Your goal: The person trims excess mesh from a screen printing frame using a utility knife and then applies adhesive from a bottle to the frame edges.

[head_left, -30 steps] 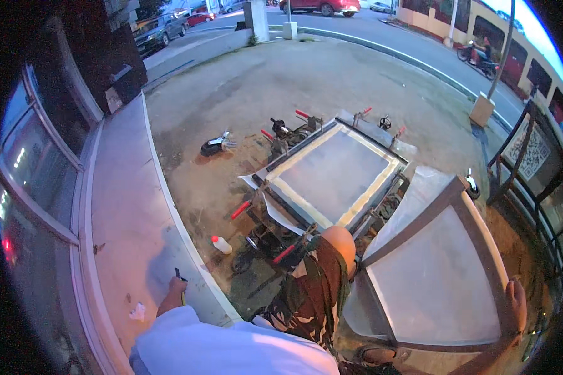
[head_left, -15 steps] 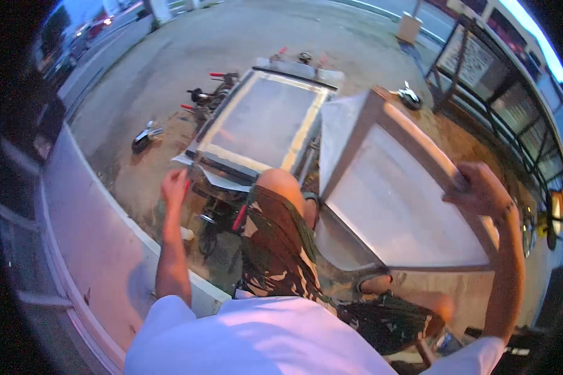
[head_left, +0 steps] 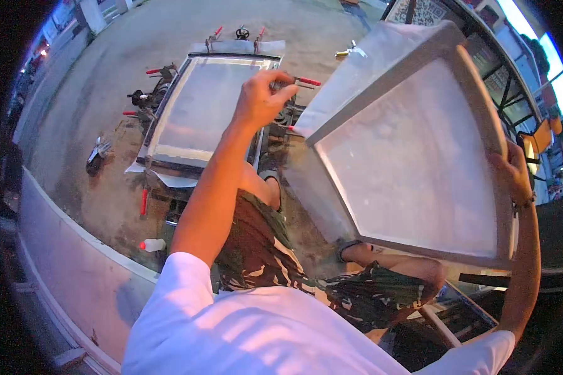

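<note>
My right hand (head_left: 513, 172) grips the right side of a wooden screen frame (head_left: 413, 156). Pale translucent mesh is stretched across it, with loose mesh (head_left: 363, 75) hanging past its far left edge. The frame stands tilted above my right leg. My left hand (head_left: 263, 97) is raised in front of me, fingers curved, with a gap between thumb and forefinger and nothing visible in it. Below and beyond that hand lies a second framed screen (head_left: 200, 100), its pale sheet bordered in cream. Red-handled clamps (head_left: 159, 72) surround this second screen, and my forearm covers part of its right side.
A white bottle with a red cap (head_left: 152, 245) lies on the ground at left. A metal clamp-like tool (head_left: 97, 155) is farther out. A low pale wall (head_left: 75, 231) runs along my left. Dark metal framing (head_left: 507, 87) stands at the far right, and a person's legs (head_left: 355, 9) show at the top.
My left hand has swung up and right, across the flat screen. The frame in my right hand has been lifted and tilted more upright. My view has shifted to the right.
</note>
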`<state>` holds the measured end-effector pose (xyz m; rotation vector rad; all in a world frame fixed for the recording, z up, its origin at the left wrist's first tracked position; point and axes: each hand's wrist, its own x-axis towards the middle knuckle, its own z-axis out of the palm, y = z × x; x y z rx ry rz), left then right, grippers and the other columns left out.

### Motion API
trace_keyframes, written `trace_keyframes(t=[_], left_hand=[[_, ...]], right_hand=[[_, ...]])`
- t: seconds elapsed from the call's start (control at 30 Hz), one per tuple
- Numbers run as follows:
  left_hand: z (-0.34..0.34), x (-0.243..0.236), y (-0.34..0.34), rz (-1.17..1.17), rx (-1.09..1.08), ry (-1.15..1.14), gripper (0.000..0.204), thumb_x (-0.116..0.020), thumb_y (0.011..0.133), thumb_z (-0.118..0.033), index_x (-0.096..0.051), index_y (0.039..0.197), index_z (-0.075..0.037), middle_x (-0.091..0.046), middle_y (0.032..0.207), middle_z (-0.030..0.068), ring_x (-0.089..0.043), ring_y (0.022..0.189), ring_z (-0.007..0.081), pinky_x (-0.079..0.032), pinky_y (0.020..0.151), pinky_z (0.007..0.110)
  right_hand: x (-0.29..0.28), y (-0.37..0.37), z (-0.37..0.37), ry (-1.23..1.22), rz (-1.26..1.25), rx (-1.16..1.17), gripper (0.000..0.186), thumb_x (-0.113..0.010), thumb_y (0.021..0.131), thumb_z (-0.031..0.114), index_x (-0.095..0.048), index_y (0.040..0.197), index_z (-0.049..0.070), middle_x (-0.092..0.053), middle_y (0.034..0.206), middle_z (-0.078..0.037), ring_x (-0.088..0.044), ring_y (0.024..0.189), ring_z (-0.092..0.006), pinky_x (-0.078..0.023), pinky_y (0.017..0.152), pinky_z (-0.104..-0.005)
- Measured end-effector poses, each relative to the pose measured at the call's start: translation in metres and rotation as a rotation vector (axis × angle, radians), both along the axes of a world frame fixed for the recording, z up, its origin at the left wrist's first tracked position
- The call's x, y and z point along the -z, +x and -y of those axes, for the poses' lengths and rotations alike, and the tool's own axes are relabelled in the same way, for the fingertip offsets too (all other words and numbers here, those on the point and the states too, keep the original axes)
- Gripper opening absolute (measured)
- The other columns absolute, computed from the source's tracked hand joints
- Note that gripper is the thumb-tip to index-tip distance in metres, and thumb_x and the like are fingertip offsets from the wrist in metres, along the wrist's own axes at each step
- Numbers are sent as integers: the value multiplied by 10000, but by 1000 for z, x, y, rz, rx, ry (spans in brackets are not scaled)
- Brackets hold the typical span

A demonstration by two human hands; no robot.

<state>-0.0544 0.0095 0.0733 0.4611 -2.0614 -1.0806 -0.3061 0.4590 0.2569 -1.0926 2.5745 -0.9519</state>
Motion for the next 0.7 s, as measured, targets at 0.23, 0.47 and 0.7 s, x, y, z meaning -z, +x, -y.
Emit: trace_keyframes(t=[0.23, 0.47, 0.7], left_hand=[[7, 34, 29, 862, 609, -163, 387, -697, 818, -355, -665, 1065, -59, -680, 1015, 148, -643, 952, 288, -497, 833, 399], [0, 39, 27, 941, 573, -241, 411, -688, 814, -401, -661, 1074, -84, -678, 1008, 151, -641, 955, 310, -499, 810, 413], [0, 48, 28, 982, 596, -190, 416, -706, 793, -407, -671, 1080, -108, -681, 977, 151, -643, 935, 330, -500, 796, 426]], right_hand=[[-9, 2, 29, -12, 235, 282, 483, -670, 851, 406, -590, 1099, -1, -612, 897, -22, -568, 732, -94, -469, 648, -259], [16, -17, 67, -230, 580, 298, 529, -682, 824, 392, -565, 1174, 12, -643, 1052, -99, -628, 932, -215, -505, 847, -337], [41, -21, 85, -628, 954, 342, 318, -659, 845, 336, -607, 954, 42, -687, 808, -63, -655, 616, -195, -567, 600, -295]])
